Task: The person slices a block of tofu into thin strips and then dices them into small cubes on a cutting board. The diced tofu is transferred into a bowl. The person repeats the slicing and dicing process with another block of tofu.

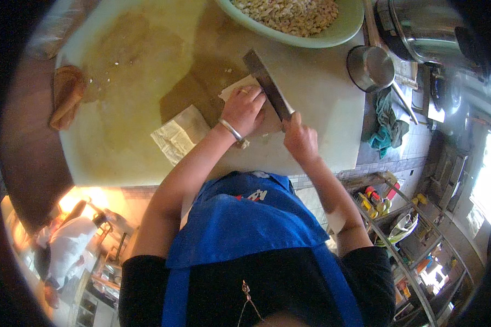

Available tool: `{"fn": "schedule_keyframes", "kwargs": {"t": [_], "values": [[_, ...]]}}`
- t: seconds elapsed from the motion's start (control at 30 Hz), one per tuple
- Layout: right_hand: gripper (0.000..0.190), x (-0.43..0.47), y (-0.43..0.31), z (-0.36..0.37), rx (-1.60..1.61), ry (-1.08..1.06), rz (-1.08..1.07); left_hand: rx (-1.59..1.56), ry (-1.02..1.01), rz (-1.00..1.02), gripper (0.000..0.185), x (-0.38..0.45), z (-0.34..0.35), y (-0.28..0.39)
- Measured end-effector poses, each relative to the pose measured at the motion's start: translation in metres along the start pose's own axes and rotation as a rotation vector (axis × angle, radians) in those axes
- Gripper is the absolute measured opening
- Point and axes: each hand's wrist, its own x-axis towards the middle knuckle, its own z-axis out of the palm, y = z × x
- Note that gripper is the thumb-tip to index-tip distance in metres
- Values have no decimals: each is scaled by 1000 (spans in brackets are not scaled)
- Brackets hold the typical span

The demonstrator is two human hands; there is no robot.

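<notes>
My right hand (300, 139) is closed around the handle of a cleaver (269, 83), its dark blade slanting up and left over a large pale cutting board (323, 102). Beside the blade, my left hand (245, 107), with a bracelet at the wrist, holds down a flat pale food sheet (230, 90) with bent fingers. The hand hides much of that sheet, and where the edge meets it is unclear. Left of my left forearm lies a second stack of pale, folded food sheets (180, 133). A small scrap (242, 144) sits below my left wrist.
A green basin (335, 39) of chopped pale pieces stands at the board's far side. Rightward are a small metal saucepan (370, 69), a large metal pot (438, 32) and a cloth (386, 118). A folded brown cloth (67, 98) lies left; another person (71, 245) is lower left.
</notes>
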Motion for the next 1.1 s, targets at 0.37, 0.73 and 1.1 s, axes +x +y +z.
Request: {"fn": "schedule_keyframes", "kwargs": {"t": [0.37,0.73,1.1], "values": [[26,32,39,-47,385,-113,8,-47,-12,21,34,-2,1,-6],[16,-37,-35,-73,25,-88,52,-14,-13,34,37,-5,4,-9],[17,-9,-13,-3,-12,-88,53,-22,-32,18,31,-8,-1,-9]]}}
